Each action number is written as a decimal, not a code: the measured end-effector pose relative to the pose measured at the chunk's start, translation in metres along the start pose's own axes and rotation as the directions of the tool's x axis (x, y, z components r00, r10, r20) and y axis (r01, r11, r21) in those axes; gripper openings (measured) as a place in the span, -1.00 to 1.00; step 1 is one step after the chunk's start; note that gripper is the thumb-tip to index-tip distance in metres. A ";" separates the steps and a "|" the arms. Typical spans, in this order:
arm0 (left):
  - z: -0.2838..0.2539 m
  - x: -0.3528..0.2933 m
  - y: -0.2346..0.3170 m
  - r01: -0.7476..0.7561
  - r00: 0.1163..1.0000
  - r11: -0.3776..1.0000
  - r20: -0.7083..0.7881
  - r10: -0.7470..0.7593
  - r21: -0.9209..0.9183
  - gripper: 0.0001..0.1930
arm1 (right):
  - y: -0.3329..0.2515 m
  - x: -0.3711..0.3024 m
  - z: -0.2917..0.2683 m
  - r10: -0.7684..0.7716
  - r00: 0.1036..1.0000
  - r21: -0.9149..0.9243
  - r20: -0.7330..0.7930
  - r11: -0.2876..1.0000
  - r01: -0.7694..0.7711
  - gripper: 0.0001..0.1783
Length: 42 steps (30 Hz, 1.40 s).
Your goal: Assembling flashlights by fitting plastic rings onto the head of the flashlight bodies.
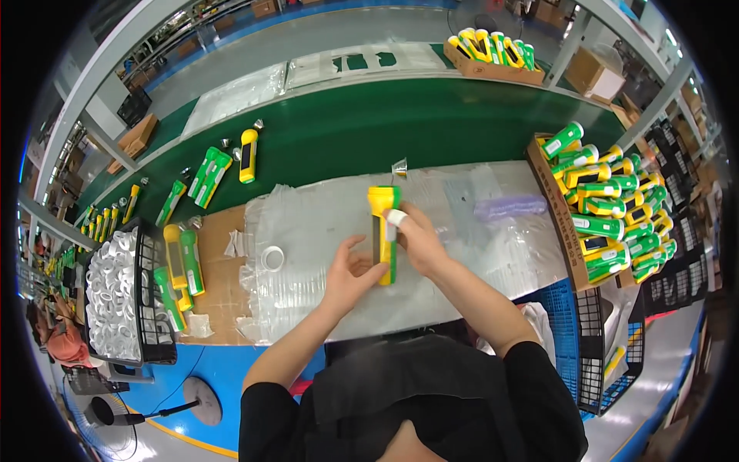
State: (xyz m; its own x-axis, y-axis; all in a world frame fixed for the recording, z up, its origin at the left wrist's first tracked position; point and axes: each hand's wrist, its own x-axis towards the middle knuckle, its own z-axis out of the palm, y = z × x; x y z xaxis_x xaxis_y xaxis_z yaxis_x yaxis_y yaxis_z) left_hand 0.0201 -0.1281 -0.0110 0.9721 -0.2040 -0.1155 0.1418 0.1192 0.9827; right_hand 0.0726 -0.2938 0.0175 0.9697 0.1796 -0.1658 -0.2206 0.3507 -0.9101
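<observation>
A yellow and green flashlight (384, 242) with a dark panel stands lengthwise before me over the plastic-covered table, head end away from me. My right hand (418, 240) grips it from the right, just below the head; something white covers one of its fingertips. My left hand (352, 276) is at the lower left of the flashlight, fingers apart and curved, thumb beside the handle. Whether that thumb touches it I cannot tell. A small silver reflector cup (399, 167) lies just beyond the head, seemingly joined to it by thin wires. To the left lies a white ring (272, 259) on the plastic.
A black crate (158, 308) full of white rings stands at left, beside several flashlights (182, 258) on cardboard. More flashlights lie on the green conveyor belt (323, 131). At right, a cardboard box (556, 208) holds white-capped flashlights; another box (493, 71) stands across the belt.
</observation>
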 end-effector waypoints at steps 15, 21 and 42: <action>0.031 0.024 0.029 0.254 0.863 0.825 0.503 0.042 -0.504 -0.47 | 0.008 -0.108 -0.015 -0.029 0.944 -0.314 0.329 0.939 0.139 -0.28; 0.044 -0.007 0.038 -0.491 0.847 0.870 0.263 0.462 0.051 -0.72 | 0.011 -0.112 -0.022 -0.024 0.970 -0.144 0.242 0.988 0.060 -0.37; 0.035 0.058 -0.013 -0.502 0.859 0.648 0.242 0.452 0.573 -0.45 | 0.001 -0.108 -0.050 -0.061 0.994 0.115 0.088 0.992 0.051 -0.42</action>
State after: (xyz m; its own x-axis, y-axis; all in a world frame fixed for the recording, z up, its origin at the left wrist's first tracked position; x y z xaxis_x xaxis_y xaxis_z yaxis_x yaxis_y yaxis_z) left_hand 0.0683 -0.1751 -0.0252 0.8539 -0.3562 0.3795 -0.5030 -0.3774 0.7776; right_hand -0.0269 -0.3586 0.0151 0.9684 0.2378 -0.0755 -0.1814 0.4630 -0.8676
